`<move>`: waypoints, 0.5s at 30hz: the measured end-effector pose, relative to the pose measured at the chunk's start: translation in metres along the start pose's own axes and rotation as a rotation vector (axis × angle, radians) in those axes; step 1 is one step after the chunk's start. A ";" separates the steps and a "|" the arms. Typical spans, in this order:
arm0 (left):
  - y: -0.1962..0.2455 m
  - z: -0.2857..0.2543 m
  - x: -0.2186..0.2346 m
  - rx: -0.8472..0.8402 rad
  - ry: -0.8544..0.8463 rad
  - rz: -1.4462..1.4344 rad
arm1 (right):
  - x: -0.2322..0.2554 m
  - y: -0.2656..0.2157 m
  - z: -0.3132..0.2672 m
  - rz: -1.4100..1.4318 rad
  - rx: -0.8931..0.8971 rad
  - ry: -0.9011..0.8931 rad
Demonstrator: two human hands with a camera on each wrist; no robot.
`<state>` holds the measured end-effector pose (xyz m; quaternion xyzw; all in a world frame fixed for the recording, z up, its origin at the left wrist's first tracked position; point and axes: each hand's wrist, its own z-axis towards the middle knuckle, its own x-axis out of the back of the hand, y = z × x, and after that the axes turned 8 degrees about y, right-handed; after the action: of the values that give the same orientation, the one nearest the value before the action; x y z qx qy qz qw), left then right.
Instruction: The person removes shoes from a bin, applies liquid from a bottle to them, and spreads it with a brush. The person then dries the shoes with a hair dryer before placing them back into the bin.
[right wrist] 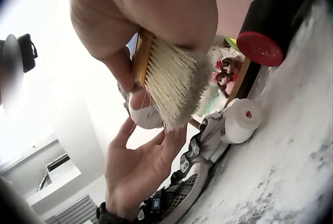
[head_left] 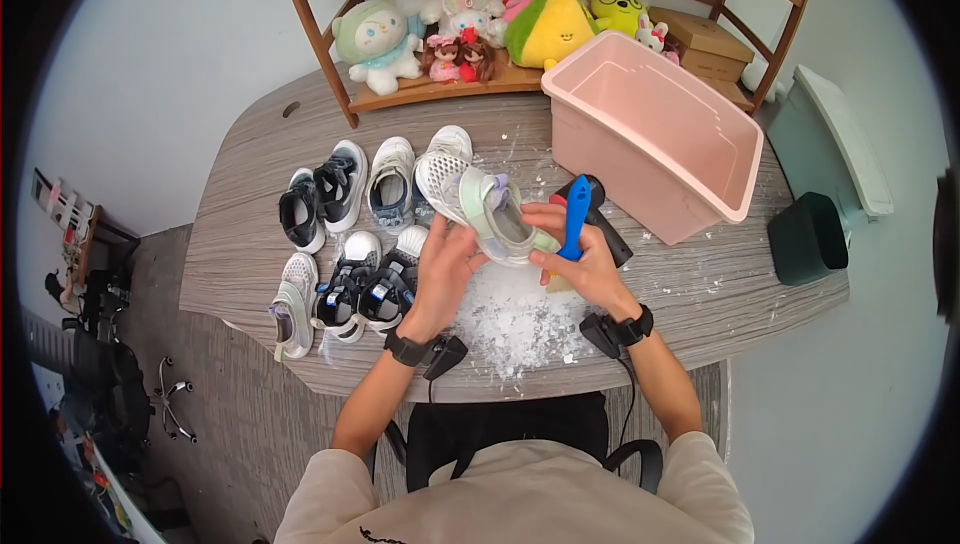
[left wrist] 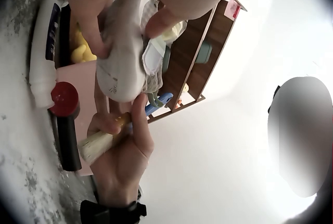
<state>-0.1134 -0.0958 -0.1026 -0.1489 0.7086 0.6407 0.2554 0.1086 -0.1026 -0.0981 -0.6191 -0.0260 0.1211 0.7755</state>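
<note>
A pale shoe with green and lilac parts [head_left: 497,222] is held above the table; its white sole [left wrist: 122,60] faces the left wrist camera. My left hand [head_left: 447,269] grips it from the left, thumb and fingers [left wrist: 159,22] around it. At its heel end is my right hand [head_left: 588,262], which pinches a brush with a blue handle [head_left: 576,212]; fingertips of this hand touch the shoe. The brush's pale bristles [right wrist: 174,83] point down, away from the shoe's opening. White powder and flakes [head_left: 520,329] lie on the table below.
Several shoes [head_left: 340,184] stand at the left. A pink bin [head_left: 650,154] is at the back right, with a black object with a red end [head_left: 605,224] before it. A white bottle [left wrist: 41,57] lies nearby. Behind stands a shelf [head_left: 430,94] of plush toys; a dark green bin [head_left: 808,239] is far right.
</note>
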 end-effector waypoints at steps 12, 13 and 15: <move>0.004 -0.003 -0.008 0.204 0.047 -0.073 | 0.015 0.024 -0.001 0.134 -0.170 0.025; 0.004 -0.001 -0.008 0.204 0.047 -0.074 | 0.017 0.024 -0.002 0.151 -0.363 0.036; 0.002 -0.001 -0.006 0.187 0.102 -0.076 | 0.018 0.025 -0.004 0.195 -0.337 -0.045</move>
<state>-0.1099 -0.0975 -0.0977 -0.1836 0.7710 0.5534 0.2561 0.1225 -0.0973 -0.1247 -0.7370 -0.0030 0.2035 0.6445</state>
